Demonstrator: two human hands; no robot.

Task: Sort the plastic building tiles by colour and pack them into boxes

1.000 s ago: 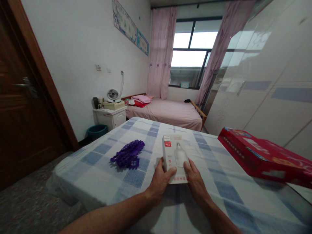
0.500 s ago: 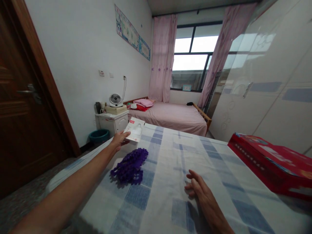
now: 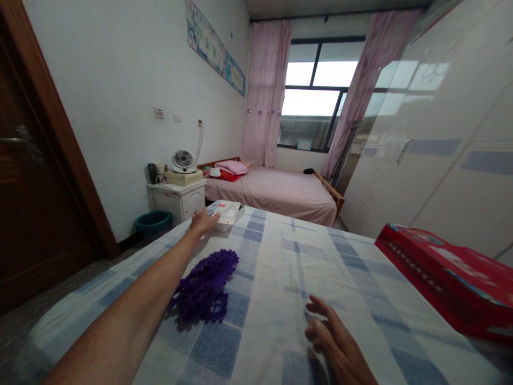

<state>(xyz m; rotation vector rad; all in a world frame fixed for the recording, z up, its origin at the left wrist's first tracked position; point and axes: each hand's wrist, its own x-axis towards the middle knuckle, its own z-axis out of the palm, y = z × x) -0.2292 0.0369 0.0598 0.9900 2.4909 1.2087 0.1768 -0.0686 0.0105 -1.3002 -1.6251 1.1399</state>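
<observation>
My left hand (image 3: 204, 220) reaches to the far left of the table and grips a small white cardboard box (image 3: 227, 213) with a red label and a printed picture on top. The thumb lies on the box's left edge; the fingers beyond are partly hidden. The box rests flat, or nearly so, on the cloth. Nearer to me, beside my left forearm, lies a crumpled dark purple lacy crocheted piece (image 3: 206, 289). My right hand (image 3: 331, 337) hovers just over the cloth at the front right, fingers apart and holding nothing.
A blue-and-white checked cloth (image 3: 272, 283) covers the table. On the right lies a large red box (image 3: 449, 278). Beyond stand a pink-covered bed (image 3: 276, 190), a white cabinet (image 3: 180, 200) bearing a fan (image 3: 184, 160), and a teal bin (image 3: 153, 222).
The white box has gone from tilted up to lying level at the far edge, my left hand still on it. My right hand has moved slightly nearer to me. The view has shifted slightly.
</observation>
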